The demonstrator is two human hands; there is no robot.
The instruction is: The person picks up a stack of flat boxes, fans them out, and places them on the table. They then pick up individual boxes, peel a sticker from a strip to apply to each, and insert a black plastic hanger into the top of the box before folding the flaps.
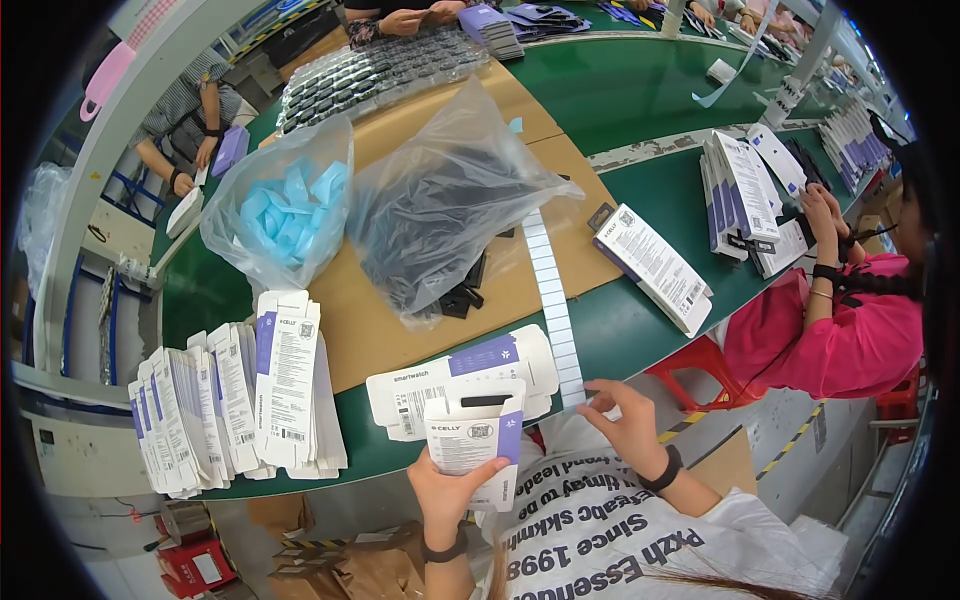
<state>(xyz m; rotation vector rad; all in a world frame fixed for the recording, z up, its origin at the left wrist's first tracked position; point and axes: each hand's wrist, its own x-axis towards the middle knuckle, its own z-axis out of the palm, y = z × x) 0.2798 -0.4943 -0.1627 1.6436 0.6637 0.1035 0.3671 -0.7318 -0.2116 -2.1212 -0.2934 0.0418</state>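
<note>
Head view: left hand (452,490) grips upright box (477,437); right hand (628,425) pinches label strip (556,310).

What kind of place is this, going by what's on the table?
Most likely a packing line in a factory: a long green workbench, stacks of flat white cartons, bags of small parts, and the left hand holding a carton.
</note>
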